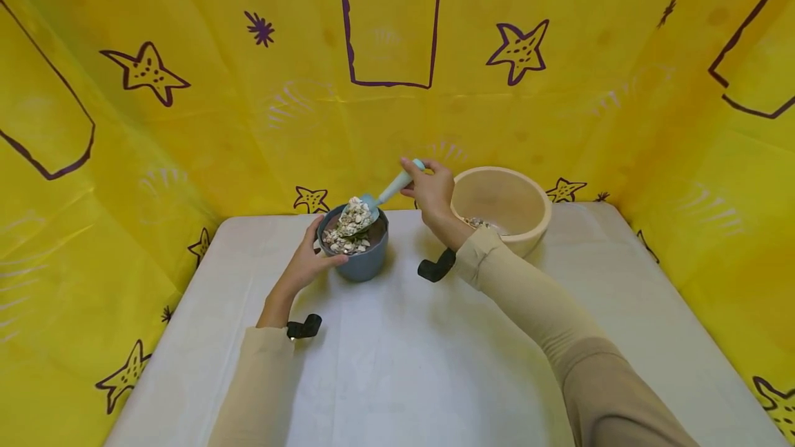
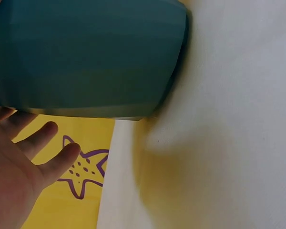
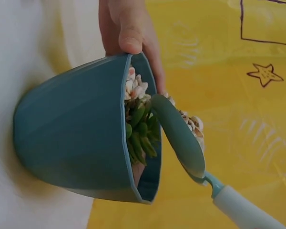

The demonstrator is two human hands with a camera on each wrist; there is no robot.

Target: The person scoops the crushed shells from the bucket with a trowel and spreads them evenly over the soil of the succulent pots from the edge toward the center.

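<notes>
Head view: the left hand [image 1: 304,262] grips the pot [image 1: 363,269] on the surface [image 1: 385,364] from its nine o'clock; at two o'clock, the right hand [image 1: 435,192] pinches a trowel [image 1: 395,186] heaped with pale pieces [image 1: 356,215]. Left wrist: fingers [image 2: 61,160] fan at seven o'clock. Right wrist: left thumb [image 3: 131,40], one o'clock.

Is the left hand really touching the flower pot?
Touching. The right wrist view shows it: the left hand's thumb lies right against the flower pot at its rim, with no gap.
</notes>
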